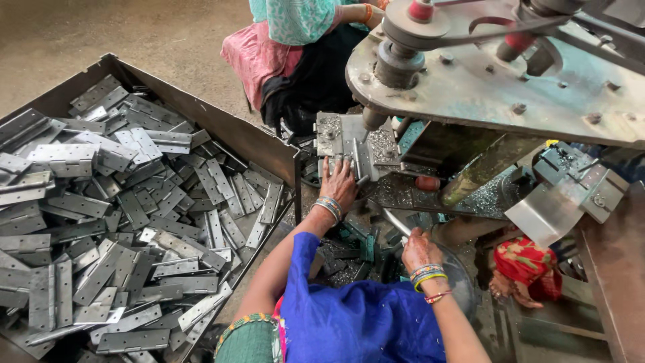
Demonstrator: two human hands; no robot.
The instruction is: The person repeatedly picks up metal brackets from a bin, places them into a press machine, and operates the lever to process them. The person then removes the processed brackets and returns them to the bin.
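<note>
Left hand (338,183) flat, fingers open, on hinge plate (354,160); right hand (418,249), grip unclear, on lever (395,220).

Large open metal bin (222,124) fills the frame from 7 to 10 o'clock, heaped with grey metal hinges (121,222). At 12 o'clock a second person (295,47) sits in a teal patterned top and pink cloth. Bare concrete floor (101,33) at 11 o'clock. At 4 o'clock, red patterned cloth (527,265) beside a bent steel plate (547,215).
</note>
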